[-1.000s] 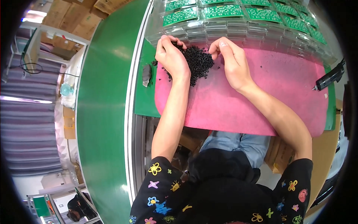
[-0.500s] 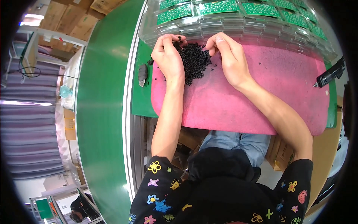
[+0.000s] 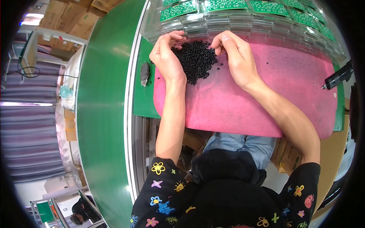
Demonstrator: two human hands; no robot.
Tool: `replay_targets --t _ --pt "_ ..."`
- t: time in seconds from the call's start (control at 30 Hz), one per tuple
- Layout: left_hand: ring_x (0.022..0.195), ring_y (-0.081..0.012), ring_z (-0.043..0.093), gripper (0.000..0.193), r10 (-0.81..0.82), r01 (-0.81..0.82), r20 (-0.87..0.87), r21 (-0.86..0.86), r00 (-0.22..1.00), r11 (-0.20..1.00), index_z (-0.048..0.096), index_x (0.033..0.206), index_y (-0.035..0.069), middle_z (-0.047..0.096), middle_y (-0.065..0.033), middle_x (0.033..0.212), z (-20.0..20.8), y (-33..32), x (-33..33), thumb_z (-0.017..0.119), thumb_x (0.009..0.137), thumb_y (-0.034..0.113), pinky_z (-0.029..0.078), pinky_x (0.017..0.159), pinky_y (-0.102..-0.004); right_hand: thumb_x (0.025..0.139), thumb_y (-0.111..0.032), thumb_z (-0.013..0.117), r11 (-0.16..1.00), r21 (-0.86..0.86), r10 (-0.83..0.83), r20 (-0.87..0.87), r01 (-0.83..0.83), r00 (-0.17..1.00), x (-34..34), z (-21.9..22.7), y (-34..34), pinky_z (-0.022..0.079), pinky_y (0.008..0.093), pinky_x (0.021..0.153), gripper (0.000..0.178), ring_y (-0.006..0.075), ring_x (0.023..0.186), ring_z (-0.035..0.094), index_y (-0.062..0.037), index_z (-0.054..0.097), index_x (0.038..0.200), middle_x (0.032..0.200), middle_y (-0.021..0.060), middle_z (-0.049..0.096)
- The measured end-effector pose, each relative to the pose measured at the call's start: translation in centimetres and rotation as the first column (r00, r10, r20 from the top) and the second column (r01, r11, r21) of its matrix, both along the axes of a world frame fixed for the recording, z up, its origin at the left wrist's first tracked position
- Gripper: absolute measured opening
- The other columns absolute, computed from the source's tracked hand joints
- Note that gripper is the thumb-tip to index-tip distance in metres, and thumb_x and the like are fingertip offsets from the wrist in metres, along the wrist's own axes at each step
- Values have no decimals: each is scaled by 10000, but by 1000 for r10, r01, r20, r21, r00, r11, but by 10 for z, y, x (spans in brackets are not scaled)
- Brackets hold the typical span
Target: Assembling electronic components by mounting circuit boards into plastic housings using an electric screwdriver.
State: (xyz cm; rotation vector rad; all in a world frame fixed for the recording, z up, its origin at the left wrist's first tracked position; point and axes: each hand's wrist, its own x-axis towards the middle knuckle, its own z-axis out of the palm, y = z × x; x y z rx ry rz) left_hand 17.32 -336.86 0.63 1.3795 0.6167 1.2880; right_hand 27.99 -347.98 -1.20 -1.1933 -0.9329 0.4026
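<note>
A heap of small black screw-like pieces (image 3: 197, 60) lies on a pink mat (image 3: 228, 110). Around the heap's left side curves my left hand (image 3: 167, 60), its fingers bent and apart, with no piece visible in them. On the heap's right edge, my right hand (image 3: 237, 59) has thumb and fingers pinched together. Whatever sits between those fingertips is too small or hidden to make out. A few loose black pieces (image 3: 219, 67) lie just right of the heap.
Stacked clear plastic trays (image 3: 243, 24) holding green circuit boards (image 3: 224, 5) stand along the mat's far edge. A black power screwdriver (image 3: 337, 76) lies at the right. Left of the mat, a dark grey wrapped lump (image 3: 145, 73) rests on the green surface (image 3: 144, 98).
My left hand has shifted slightly left and away from me. The black piece seen at its fingertips no longer shows. My right hand has barely moved, staying pinched beside the heap.
</note>
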Motion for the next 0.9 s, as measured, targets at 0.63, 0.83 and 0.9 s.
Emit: replay_targets --t 0.63,0.83,0.9 --pt "820 -169 587 335 -48 53 -47 122 998 991 617 838 -27 655 -125 875 2 -6 -1 382 911 200 411 738 -274 948 -224 411 1000 -16 -19 4 19 1000 0 0 0 415 269 556 307 95 627 516 -9 594 828 672 44 573" --pt "753 -126 573 333 -21 27 -42 158 999 987 651 788 -27 654 -62 782 2 -7 0 394 905 150 416 696 -251 942 -216 420 1000 -28 -12 -6 11 1000 -1 0 0 407 272 523 293 92 579 503 -12 597 829 656 40 572" --pt "751 -126 574 329 -12 21 -55 167 998 986 652 796 -27 651 -62 782 1 -6 -1 396 905 149 418 692 -252 940 -212 423 999 -31 -10 11 10 1000 0 0 0 401 272 513 288 89 563 495 -13 597 826 654 38 570"
